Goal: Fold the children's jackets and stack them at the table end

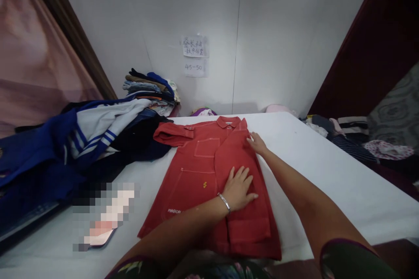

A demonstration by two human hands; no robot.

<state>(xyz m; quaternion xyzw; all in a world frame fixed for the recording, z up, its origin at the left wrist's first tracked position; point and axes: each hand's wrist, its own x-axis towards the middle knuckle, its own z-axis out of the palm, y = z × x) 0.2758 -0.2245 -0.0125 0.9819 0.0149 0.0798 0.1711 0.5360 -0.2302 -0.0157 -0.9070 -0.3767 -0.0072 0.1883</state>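
A red long-sleeved shirt (pixel 199 165) lies front up on the white table, its collar away from me. It has white stitching, small yellow marks and white lettering near the hem. Its right-hand sleeve is folded down lengthwise over the front, while the other sleeve sticks out bent to the left. My left hand (pixel 238 186), with a silver bracelet at the wrist, rests flat and open on the folded sleeve, fingers spread. At the shirt's right edge, below the shoulder, my right hand (pixel 257 143) touches the fabric with its fingers stretched out.
A heap of blue, white and black clothes (pixel 98 126) lies at the left. Behind it stands a stack of folded garments (pixel 149 87). A phone-like object (pixel 101 237), partly pixelated, is at front left. More clothes (pixel 369 139) lie beyond the right table edge. Paper notes (pixel 195 54) hang on the wall.
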